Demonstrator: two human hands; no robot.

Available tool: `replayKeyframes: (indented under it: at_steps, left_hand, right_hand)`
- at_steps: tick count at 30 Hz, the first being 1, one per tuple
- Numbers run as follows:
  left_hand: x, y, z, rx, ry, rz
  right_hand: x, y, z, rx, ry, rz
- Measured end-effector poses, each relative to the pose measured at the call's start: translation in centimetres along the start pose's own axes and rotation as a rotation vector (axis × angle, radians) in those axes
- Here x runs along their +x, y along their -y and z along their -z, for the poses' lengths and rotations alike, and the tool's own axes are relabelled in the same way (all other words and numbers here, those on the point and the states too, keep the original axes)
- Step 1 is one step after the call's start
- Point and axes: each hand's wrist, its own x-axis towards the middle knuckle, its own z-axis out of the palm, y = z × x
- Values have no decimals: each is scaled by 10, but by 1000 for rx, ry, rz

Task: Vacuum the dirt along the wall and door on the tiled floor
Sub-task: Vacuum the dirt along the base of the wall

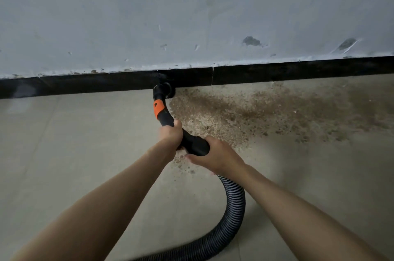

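At the bottom of the frame we see our two bare arms reaching up toward the middle. Between them a ribbed black hose [234,203] curls from the bottom edge up to our hands. It lies on the tiled floor [64,154], which is pale and clean on the left side.

Our right hand [215,157] sits just right of the middle. Its fingers are wrapped shut around the thick black end where the hose joins the vacuum nozzle [163,109]. Our left hand [170,135] is a little higher and to the left, touching the same black tube. Its fingers are closed tight around the tube too.

Above our left hand the tube bends up and left. It has an orange band [158,109] on it. The round tip of the tube touches the floor right at the black baseboard [85,84], near the middle of the frame.

The dirt [255,111] is a big brown, crumbly patch to the right of the tube. It spreads along the baseboard toward the right edge, and some crumbs lie under our hands.

Farthest away, filling the top half, is the grey wall [191,5]. It has chips and dark marks at the upper right.
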Motion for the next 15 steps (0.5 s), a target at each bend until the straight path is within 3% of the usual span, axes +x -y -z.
replayKeyframes:
  at_steps: [15]
  left_hand:
    - [-20,-10,-67,21,-84,-50]
  right_hand:
    - [4,-59,47,32,-3,79]
